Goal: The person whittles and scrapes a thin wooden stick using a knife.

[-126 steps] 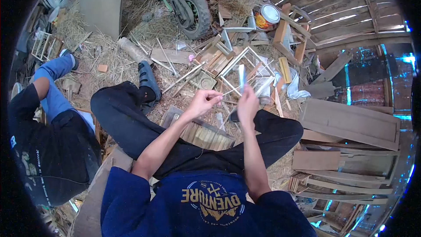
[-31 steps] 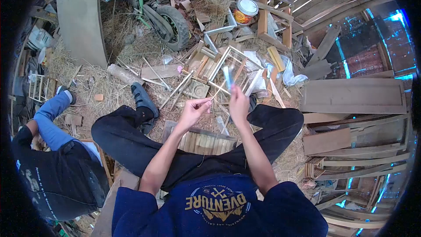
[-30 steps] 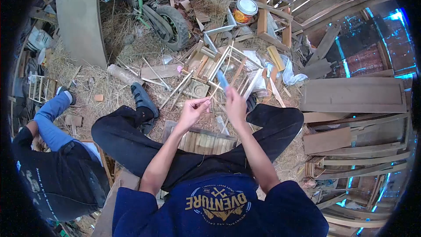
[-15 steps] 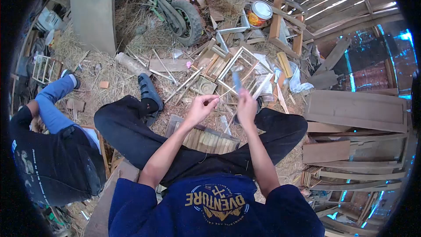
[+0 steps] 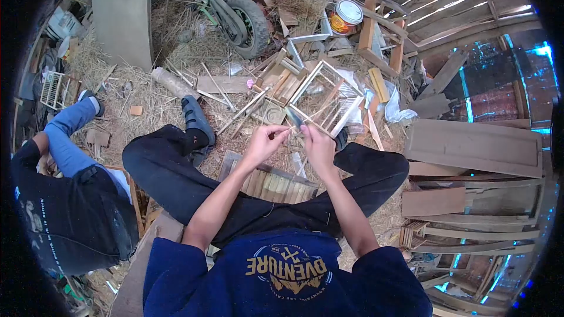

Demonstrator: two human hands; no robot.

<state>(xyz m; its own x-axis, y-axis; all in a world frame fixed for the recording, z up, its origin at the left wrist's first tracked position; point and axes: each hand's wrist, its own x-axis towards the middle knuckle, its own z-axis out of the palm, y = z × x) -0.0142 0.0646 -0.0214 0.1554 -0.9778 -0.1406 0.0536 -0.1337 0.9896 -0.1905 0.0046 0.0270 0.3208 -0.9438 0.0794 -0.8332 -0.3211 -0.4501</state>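
My left hand (image 5: 264, 144) is closed in a pinch on a thin wooden stick (image 5: 289, 130), of which only a short piece shows by the fingertips. Close beside it, my right hand (image 5: 318, 148) is closed around a knife, its handle hidden in the fingers. The knife's blade (image 5: 294, 116) points up and left from the fist, near the stick. Below both hands, between my legs, lies a slatted wooden panel (image 5: 273, 186). Just beyond the hands is a pale wooden frame with thin bars (image 5: 346, 114).
A small wooden box (image 5: 283, 82), loose sticks and straw cover the ground ahead. Farther back are a motorbike wheel (image 5: 249, 28) and a lidded bucket (image 5: 346, 16). Wooden boards (image 5: 474, 147) are stacked at right. Another person (image 5: 70, 211) sits at left.
My right hand has moved down and left, closer to my left hand. The knife blade has swung from upright to leaning left. My left hand has barely moved.
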